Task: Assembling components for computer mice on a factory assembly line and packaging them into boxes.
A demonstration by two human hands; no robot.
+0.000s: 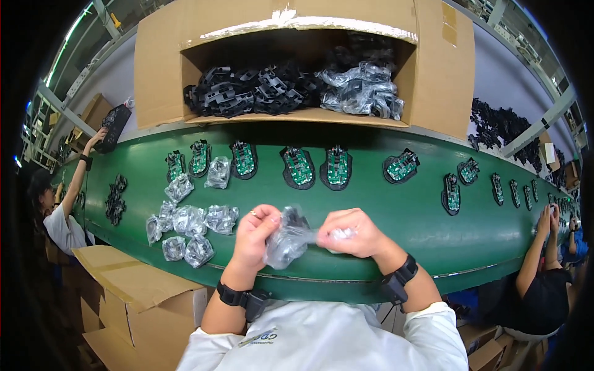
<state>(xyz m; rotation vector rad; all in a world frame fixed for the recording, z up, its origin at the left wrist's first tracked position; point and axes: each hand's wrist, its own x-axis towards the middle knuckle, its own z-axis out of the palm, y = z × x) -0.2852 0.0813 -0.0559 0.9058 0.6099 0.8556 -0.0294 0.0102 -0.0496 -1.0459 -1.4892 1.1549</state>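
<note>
Holding a small clear plastic bag (286,242) with a dark part inside, we have it pinched between both hands just above the near edge of the green belt (383,216). Our left hand (255,234) grips the fat end of the bag, where the black part sits, and our right hand (356,233) is closed on the twisted tail of the wrap, drawn out taut between the two. We judge that the part has not yet come out of its wrap, since the plastic covers it all round. Toward the left end of the belt, near its near edge, lies a cluster of wrapped bags (185,226), so a good many appear to be left to open. Along the far edge of the belt runs a row of black shells with green circuit boards (299,167) seated in them, and one more wrapped bag (218,172) lies among them. Behind the belt, a big cardboard box (433,68) lies on its side, with bare black parts (241,91) heaped in its left half and wrapped ones (365,93) in its right. Other people work at both ends of the belt, one reaching up at the far left, another with both hands raised at the right.
</note>
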